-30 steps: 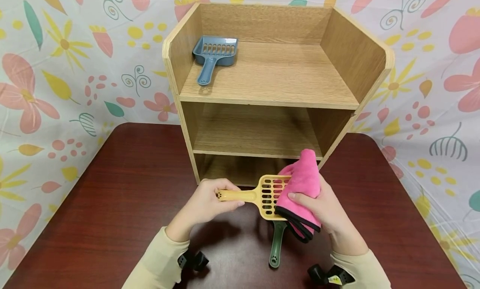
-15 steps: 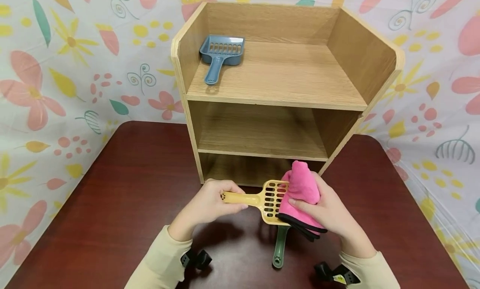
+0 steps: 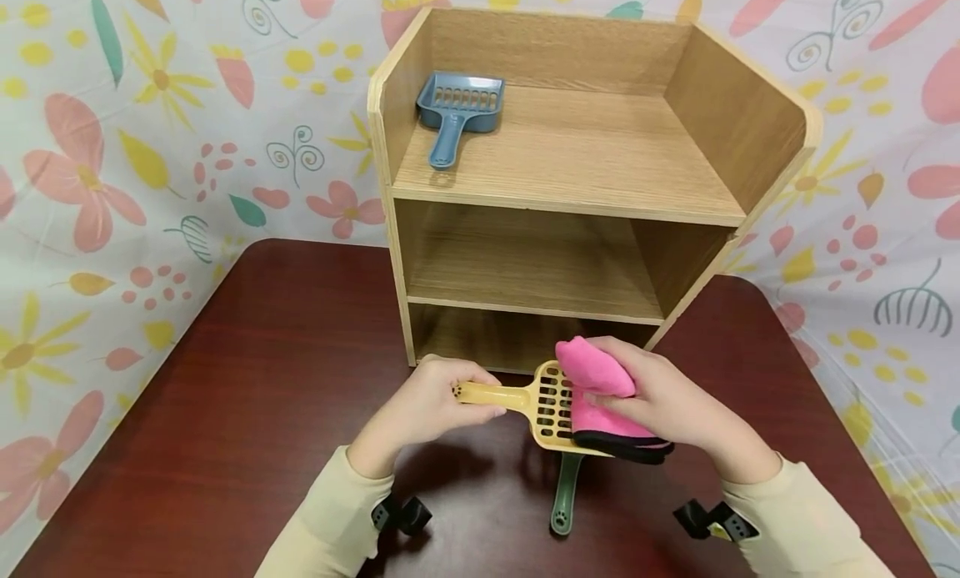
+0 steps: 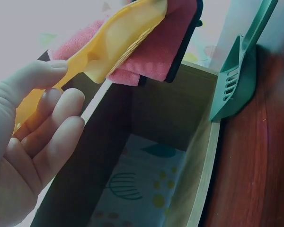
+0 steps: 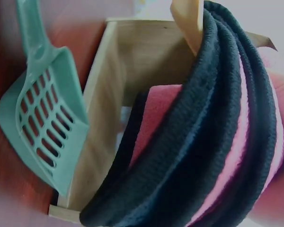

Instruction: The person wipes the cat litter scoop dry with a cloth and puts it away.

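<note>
Lying level above the table, the yellow scoop is pointing handle-left, head-right. The left hand is gripping its handle; the right hand is clutching a pink cloth, now folded lower over the head than before. Behind, a wooden shelf is standing against floral fabric.

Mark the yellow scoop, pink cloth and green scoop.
yellow scoop point(image 3: 553, 404), head view, slotted pan.
pink cloth point(image 3: 592, 369), head view, top fold.
green scoop point(image 5: 40, 127), right wrist view, slotted pan.
</note>
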The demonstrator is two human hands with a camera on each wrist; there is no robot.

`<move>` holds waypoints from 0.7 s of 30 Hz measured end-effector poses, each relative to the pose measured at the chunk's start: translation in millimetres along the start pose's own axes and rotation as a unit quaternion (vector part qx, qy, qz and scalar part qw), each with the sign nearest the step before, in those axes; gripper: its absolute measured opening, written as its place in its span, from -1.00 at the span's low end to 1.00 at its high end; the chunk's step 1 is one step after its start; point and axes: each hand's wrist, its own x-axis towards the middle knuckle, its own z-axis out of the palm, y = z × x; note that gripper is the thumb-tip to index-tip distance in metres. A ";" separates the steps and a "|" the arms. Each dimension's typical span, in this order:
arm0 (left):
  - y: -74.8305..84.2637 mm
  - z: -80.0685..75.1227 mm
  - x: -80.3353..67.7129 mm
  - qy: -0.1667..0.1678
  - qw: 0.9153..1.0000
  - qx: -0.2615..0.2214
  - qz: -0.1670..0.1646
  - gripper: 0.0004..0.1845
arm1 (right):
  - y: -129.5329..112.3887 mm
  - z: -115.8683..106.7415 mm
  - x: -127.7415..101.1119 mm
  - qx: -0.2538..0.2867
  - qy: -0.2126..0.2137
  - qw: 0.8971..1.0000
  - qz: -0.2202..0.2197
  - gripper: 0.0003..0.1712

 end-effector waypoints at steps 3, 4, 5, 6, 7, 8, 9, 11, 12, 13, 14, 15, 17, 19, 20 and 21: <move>-0.6 1.5 0.9 -0.008 1.000 0.001 -0.004 -0.82 | -1.6 0.6 4.2 0.007 -0.031 0.999 -0.003 -0.32; -0.2 2.0 1.1 -0.011 1.000 0.000 -0.007 -0.82 | -2.6 1.5 5.7 0.011 -0.040 0.999 -0.001 -0.32; 0.0 2.7 1.4 -0.015 1.000 -0.002 -0.007 -0.82 | -3.9 2.6 7.5 0.011 -0.048 0.999 -0.001 -0.33; 0.0 3.4 1.6 -0.018 1.000 -0.006 -0.008 -0.82 | -5.1 4.1 9.2 0.008 -0.055 0.998 -0.002 -0.34; 0.1 4.2 1.8 -0.022 1.000 -0.009 -0.009 -0.83 | -6.6 5.7 10.9 0.009 -0.063 0.998 0.001 -0.35; 0.2 5.1 2.0 -0.025 1.000 -0.014 -0.010 -0.83 | -8.2 7.3 12.5 0.008 -0.069 0.998 0.002 -0.36; 0.1 6.3 2.1 -0.028 0.999 -0.019 -0.012 -0.84 | -9.6 8.9 14.2 0.005 -0.073 0.997 0.001 -0.36; 0.2 8.6 2.3 -0.033 0.999 -0.029 -0.020 -0.86 | -12.4 11.8 17.5 -0.004 -0.080 0.997 -0.002 -0.35; 0.2 9.8 2.4 -0.035 0.998 -0.034 -0.027 -0.86 | -13.8 12.8 18.9 -0.008 -0.082 0.997 -0.004 -0.34; 0.1 11.0 2.5 -0.037 0.998 -0.037 -0.033 -0.87 | -15.0 13.3 20.1 -0.013 -0.084 0.996 -0.005 -0.33; 0.1 12.2 2.4 -0.039 0.998 -0.042 -0.040 -0.87 | -16.0 13.5 21.3 -0.020 -0.084 0.996 -0.008 -0.31; -0.8 13.5 2.3 -0.041 0.997 -0.042 -0.042 -0.86 | -16.6 13.4 22.3 -0.028 -0.084 0.996 -0.010 -0.30; -2.8 16.2 2.4 -0.044 0.998 -0.032 -0.034 -0.83 | -17.4 12.3 23.6 -0.044 -0.084 0.995 -0.010 -0.29; -5.5 18.8 2.6 -0.039 0.999 -0.010 -0.004 -0.80 | -17.3 10.0 24.3 -0.055 -0.084 0.995 -0.006 -0.30; -6.9 20.1 2.8 -0.034 0.999 0.003 0.015 -0.78 | -17.0 8.6 24.5 -0.057 -0.085 0.995 -0.004 -0.31; -8.4 21.0 3.2 -0.026 0.999 0.017 0.035 -0.77 | -16.3 7.1 24.5 -0.061 -0.085 0.995 -0.004 -0.33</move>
